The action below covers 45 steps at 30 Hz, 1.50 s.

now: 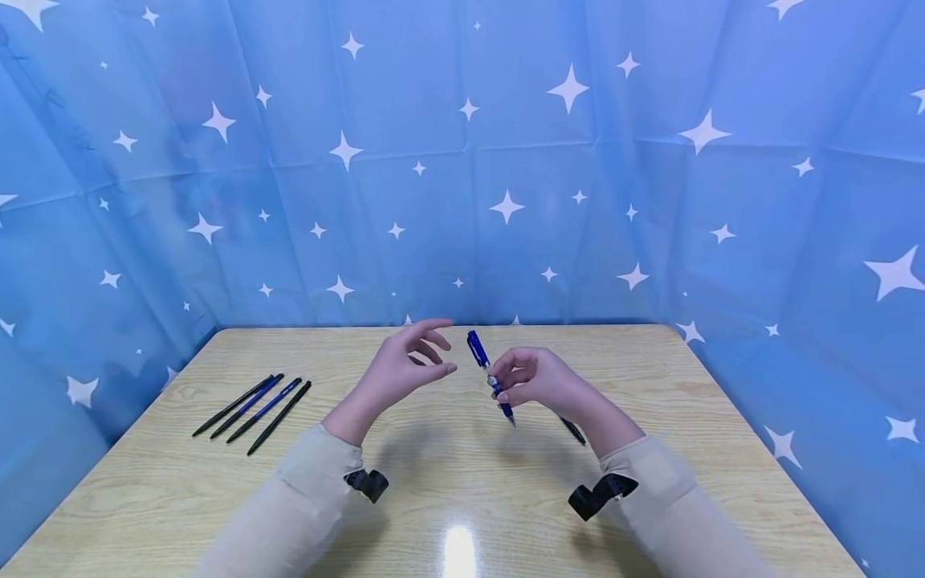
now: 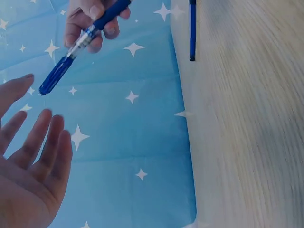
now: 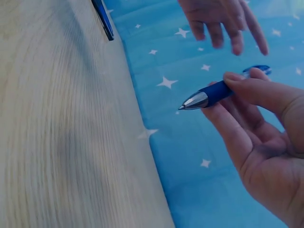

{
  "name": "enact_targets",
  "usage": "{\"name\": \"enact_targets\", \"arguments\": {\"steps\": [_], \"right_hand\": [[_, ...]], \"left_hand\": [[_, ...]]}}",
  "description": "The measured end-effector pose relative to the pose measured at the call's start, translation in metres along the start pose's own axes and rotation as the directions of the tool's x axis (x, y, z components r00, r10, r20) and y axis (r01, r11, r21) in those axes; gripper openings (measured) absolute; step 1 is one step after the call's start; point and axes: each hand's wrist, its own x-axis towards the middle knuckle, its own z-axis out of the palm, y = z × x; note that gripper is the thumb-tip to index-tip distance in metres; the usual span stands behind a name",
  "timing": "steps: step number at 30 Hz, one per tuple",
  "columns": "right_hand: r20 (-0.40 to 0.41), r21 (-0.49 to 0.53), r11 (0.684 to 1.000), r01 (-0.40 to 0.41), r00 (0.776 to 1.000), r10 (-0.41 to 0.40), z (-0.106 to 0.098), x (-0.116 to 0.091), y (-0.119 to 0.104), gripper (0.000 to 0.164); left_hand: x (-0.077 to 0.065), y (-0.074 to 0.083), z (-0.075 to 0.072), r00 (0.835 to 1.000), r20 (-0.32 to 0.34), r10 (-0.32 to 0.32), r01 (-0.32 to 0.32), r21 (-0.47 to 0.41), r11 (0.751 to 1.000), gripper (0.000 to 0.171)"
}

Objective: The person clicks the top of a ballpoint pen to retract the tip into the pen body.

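Observation:
My right hand (image 1: 538,379) pinches a blue ballpoint pen (image 1: 477,351) between thumb and fingers, held above the table. The pen has a blue grip, a clear middle and a silver cone; its tip points down toward me and its clip end tilts up and away. In the right wrist view, the thumb lies along the blue grip of the pen (image 3: 216,93). My left hand (image 1: 405,361) hovers to the left of the pen's clip end, fingers relaxed and apart, holding nothing. The left wrist view shows that hand (image 2: 33,175) just short of the pen's upper end.
Several black and blue pens (image 1: 267,405) lie side by side on the left of the wooden table (image 1: 462,474). A dark pen (image 1: 573,431) lies partly hidden beneath my right wrist. Behind the table's far edge hangs a blue star-patterned curtain (image 1: 433,201).

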Motion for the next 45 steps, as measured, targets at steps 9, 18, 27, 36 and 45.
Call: {"name": "enact_targets", "arguments": {"steps": [9, 18, 27, 36, 45], "right_hand": [[-0.07, 0.101, 0.992, 0.074, 0.995, -0.068, 0.012, 0.001, -0.002, 0.026], [-0.141, 0.133, 0.985, 0.105, 0.986, -0.086, 0.023, 0.001, -0.004, 0.027], [-0.183, 0.19, 0.974, 0.125, 0.979, -0.09, 0.029, 0.002, -0.004, 0.025], [-0.184, 0.215, 0.97, 0.114, 0.98, -0.075, 0.031, 0.003, -0.002, 0.021], [-0.19, 0.215, 0.969, 0.124, 0.978, -0.083, 0.033, 0.003, -0.001, 0.019]], "left_hand": [[0.01, 0.009, 0.014, 0.992, -0.124, -0.002, -0.014, -0.129, 0.991, 0.048], [0.015, 0.017, 0.033, 0.985, -0.175, -0.01, -0.033, -0.238, 0.971, 0.043], [0.019, 0.021, 0.041, 0.976, -0.213, -0.049, -0.032, -0.362, 0.932, 0.039], [0.017, 0.027, 0.042, 0.976, -0.2, -0.089, -0.017, -0.476, 0.879, 0.037], [0.014, 0.027, 0.041, 0.98, -0.178, -0.084, -0.024, -0.531, 0.847, 0.038]]}}
